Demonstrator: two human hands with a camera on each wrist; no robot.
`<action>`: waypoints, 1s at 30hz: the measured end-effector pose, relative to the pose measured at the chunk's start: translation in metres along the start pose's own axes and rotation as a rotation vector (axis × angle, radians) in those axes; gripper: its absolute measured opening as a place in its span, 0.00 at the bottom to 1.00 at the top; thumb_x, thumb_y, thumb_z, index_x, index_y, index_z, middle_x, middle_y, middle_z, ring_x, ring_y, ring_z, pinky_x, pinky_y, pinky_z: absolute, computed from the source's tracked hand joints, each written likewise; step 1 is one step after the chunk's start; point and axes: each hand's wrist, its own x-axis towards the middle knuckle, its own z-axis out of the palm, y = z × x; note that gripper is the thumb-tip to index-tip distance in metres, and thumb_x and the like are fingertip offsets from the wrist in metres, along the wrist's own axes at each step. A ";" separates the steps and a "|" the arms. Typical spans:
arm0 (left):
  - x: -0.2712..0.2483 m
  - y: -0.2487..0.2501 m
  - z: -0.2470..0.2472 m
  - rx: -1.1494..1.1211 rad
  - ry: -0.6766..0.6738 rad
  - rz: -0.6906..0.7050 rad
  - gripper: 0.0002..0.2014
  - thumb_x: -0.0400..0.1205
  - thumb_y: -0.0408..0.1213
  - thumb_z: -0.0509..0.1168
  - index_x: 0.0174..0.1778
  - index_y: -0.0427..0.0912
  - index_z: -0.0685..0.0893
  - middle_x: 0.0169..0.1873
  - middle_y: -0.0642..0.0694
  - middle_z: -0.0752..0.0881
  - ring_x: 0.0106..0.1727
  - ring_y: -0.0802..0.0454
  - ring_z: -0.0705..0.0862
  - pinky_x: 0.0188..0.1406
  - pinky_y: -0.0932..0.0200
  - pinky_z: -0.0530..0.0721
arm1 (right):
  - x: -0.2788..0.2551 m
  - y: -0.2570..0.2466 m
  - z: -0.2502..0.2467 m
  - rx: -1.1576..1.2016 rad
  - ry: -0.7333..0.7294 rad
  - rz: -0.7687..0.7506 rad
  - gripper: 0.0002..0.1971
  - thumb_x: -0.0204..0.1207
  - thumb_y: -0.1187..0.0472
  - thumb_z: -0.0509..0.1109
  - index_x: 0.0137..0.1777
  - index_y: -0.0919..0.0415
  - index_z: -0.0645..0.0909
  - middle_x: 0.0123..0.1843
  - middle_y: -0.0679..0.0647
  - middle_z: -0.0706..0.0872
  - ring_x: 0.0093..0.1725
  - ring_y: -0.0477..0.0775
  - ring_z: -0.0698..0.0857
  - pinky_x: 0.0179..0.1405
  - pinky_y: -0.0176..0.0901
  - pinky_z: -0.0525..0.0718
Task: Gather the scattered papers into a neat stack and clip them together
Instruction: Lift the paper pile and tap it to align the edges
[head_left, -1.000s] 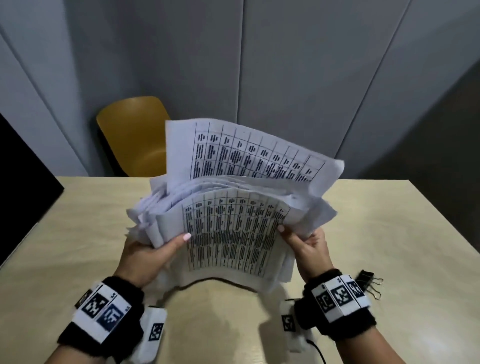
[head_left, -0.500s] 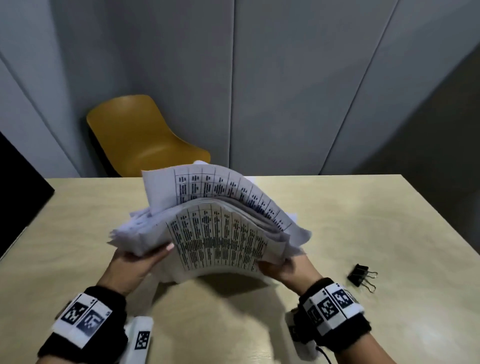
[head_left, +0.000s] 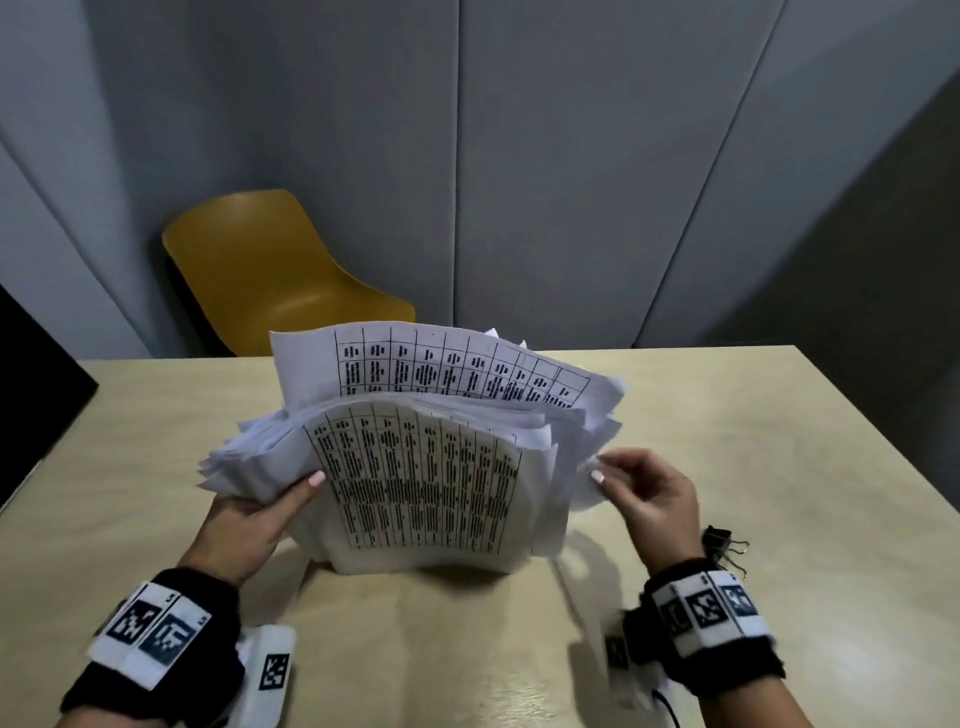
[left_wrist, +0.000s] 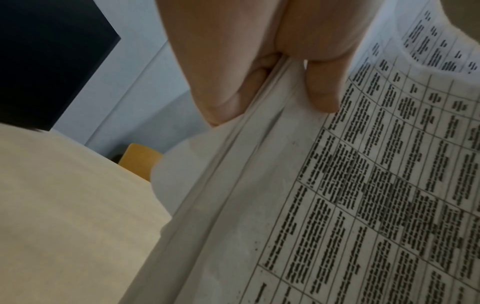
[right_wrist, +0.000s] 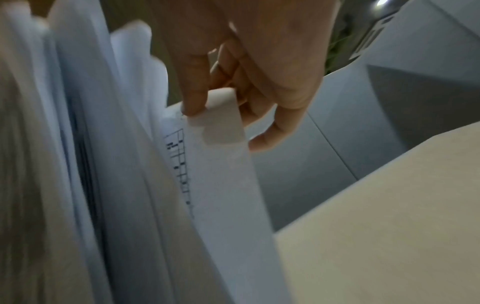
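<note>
A thick bundle of printed papers stands on its lower edge on the table, its sheets fanned and uneven. My left hand grips the bundle's left side, thumb on the front sheet and fingers behind the papers. My right hand is at the bundle's right edge and pinches the corner of one outer sheet between thumb and fingers. A black binder clip lies on the table just behind my right wrist, partly hidden by it.
The pale wooden table stretches to the right and front. A yellow chair stands behind the far edge, against grey wall panels. A dark panel borders the table's left side.
The bundle, lifted a second ago, came down and now stands on its lower edge on the table. My right hand let go of the bundle's side and now pinches one outer sheet.
</note>
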 end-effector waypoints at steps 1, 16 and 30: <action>0.000 0.000 0.000 0.001 -0.011 0.011 0.16 0.74 0.26 0.70 0.57 0.41 0.82 0.50 0.51 0.86 0.53 0.56 0.82 0.65 0.57 0.73 | 0.003 -0.013 -0.001 0.076 0.027 -0.048 0.24 0.66 0.82 0.71 0.36 0.46 0.87 0.33 0.41 0.90 0.34 0.36 0.85 0.39 0.27 0.83; -0.001 0.004 -0.001 -0.019 -0.009 0.051 0.20 0.74 0.28 0.71 0.63 0.35 0.81 0.53 0.49 0.82 0.57 0.54 0.78 0.63 0.58 0.74 | 0.017 -0.151 0.047 -0.212 -0.291 -0.355 0.35 0.69 0.70 0.70 0.72 0.44 0.64 0.49 0.49 0.86 0.52 0.47 0.86 0.56 0.44 0.83; 0.002 0.000 -0.003 -0.038 -0.111 0.095 0.16 0.73 0.22 0.69 0.45 0.50 0.82 0.27 0.73 0.86 0.39 0.81 0.83 0.37 0.82 0.80 | 0.021 -0.198 0.053 -0.828 -0.212 -0.655 0.15 0.63 0.70 0.60 0.37 0.54 0.87 0.36 0.51 0.91 0.40 0.58 0.88 0.39 0.49 0.85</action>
